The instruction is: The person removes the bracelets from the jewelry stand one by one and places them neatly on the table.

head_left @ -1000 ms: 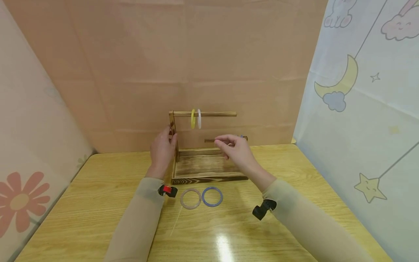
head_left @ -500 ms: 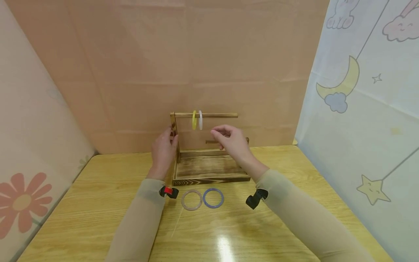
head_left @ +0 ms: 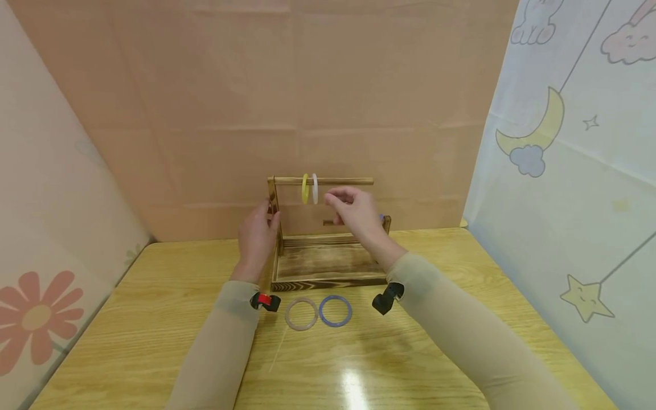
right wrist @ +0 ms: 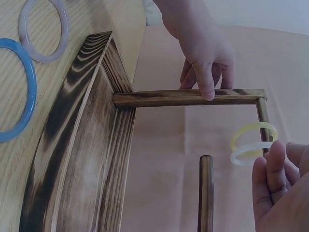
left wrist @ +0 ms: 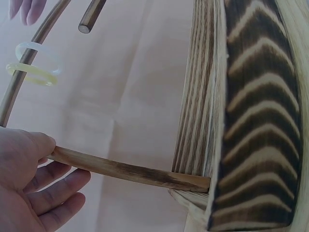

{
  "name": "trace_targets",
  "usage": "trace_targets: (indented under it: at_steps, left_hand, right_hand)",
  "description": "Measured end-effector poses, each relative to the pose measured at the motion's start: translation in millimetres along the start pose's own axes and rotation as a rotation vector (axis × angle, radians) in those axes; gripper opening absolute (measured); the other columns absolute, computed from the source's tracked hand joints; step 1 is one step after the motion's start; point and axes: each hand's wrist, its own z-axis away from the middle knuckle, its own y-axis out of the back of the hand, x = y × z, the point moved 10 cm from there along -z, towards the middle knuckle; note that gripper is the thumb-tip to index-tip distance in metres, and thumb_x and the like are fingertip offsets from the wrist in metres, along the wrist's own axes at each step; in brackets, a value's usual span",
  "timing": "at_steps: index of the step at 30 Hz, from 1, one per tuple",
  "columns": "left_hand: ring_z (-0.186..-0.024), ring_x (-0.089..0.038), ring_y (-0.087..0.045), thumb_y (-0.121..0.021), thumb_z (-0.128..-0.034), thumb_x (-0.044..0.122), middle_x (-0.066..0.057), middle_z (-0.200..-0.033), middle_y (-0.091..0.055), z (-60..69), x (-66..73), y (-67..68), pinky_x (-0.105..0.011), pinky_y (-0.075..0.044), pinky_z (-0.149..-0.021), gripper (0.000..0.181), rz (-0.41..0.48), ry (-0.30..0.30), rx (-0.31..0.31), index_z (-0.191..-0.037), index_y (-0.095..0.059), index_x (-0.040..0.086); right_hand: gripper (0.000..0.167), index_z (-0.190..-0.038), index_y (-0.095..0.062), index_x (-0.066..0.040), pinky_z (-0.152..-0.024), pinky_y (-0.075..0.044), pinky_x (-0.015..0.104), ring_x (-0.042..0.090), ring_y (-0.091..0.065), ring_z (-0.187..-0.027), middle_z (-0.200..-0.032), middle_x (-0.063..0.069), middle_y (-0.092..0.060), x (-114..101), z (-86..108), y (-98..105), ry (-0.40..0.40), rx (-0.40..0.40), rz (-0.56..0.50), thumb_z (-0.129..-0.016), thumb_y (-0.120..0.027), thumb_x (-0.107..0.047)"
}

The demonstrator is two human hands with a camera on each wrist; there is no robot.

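Observation:
A dark-grained wooden rack [head_left: 333, 282] stands on the table, with an upper rod [head_left: 348, 181] and a shorter lower rod [right wrist: 206, 193]. Yellow [head_left: 304, 189] and white [head_left: 315, 188] bangles hang side by side on the upper rod. My left hand [head_left: 255, 234] grips the rack's left upright [right wrist: 154, 98], thumb on one side and fingers on the other. Just right of the white bangle is my right hand [head_left: 355, 213], fingers bent loosely and nothing visible between them. In the right wrist view its fingertips [right wrist: 276, 150] overlap the white bangle's edge; contact is unclear.
A pale pinkish bangle [head_left: 302, 314] and a blue bangle [head_left: 335, 311] lie flat on the table in front of the rack. Part of something blue [head_left: 381, 217] shows by the rack's right upright [head_left: 386, 224]. A plain cloth backdrop [head_left: 205, 114] hangs behind.
From the lower rod's tip, my right hand has risen and shifted left to beside the white bangle. The left hand keeps its grip on the upright.

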Motion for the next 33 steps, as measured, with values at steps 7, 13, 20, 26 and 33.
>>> trace_targets:
  at_steps: [7,13,20,26,33]
  left_hand:
    - [-0.098,-0.040,-0.078,-0.071,-0.1107,0.021,-0.023,-0.122,-0.077,-0.6,-1.1,-0.1,-0.060,-0.061,-0.080,0.043,-0.005,0.012,-0.007,-0.146,-0.065,-0.003]
    - [-0.100,-0.039,-0.078,-0.070,-0.1113,0.023,-0.022,-0.126,-0.077,0.1,-2.1,-2.4,-0.059,-0.061,-0.081,0.044,-0.013,0.029,-0.023,-0.148,-0.064,-0.002]
    - [-0.098,-0.038,-0.078,-0.071,-0.1108,0.022,-0.022,-0.125,-0.077,-0.8,0.3,-3.9,-0.058,-0.061,-0.076,0.042,-0.016,0.029,-0.024,-0.145,-0.065,-0.002]
    - [-0.098,-0.039,-0.078,-0.072,-0.1106,0.021,-0.022,-0.126,-0.076,-1.9,3.3,-4.0,-0.058,-0.062,-0.078,0.043,-0.006,0.022,-0.022,-0.146,-0.065,-0.002]
    - [-0.099,-0.039,-0.078,-0.070,-0.1115,0.023,-0.022,-0.126,-0.076,-2.0,5.7,-4.8,-0.058,-0.062,-0.077,0.041,-0.005,0.017,-0.026,-0.144,-0.065,-0.002]
  right_hand:
    - [0.032,-0.130,-0.080,-0.013,-0.064,-0.057,0.031,0.022,-0.073,-0.072,-0.111,0.002,-0.077,-1,-7.4,-4,0.008,0.016,0.036,-0.108,-0.076,-0.034]
    - [0.028,-0.129,-0.080,-0.017,-0.051,-0.043,0.024,0.021,-0.073,-0.074,-0.118,0.000,-0.074,1,-12.3,-7,-0.021,0.032,0.067,-0.108,-0.076,-0.035]
    - [0.024,-0.126,-0.080,-0.016,-0.049,-0.040,0.023,0.016,-0.069,-0.067,-0.117,0.001,-0.074,1,-16.3,-11,-0.023,0.034,0.049,-0.107,-0.078,-0.031]
    - [0.025,-0.127,-0.080,-0.014,-0.048,-0.040,0.022,0.015,-0.068,-0.065,-0.120,0.001,-0.074,3,-18.0,-12,-0.025,0.038,0.044,-0.107,-0.078,-0.029]
    - [0.024,-0.126,-0.079,-0.015,-0.054,-0.048,0.025,0.015,-0.068,-0.066,-0.118,0.001,-0.074,6,-21.6,-12,-0.035,0.036,0.039,-0.107,-0.078,-0.029]
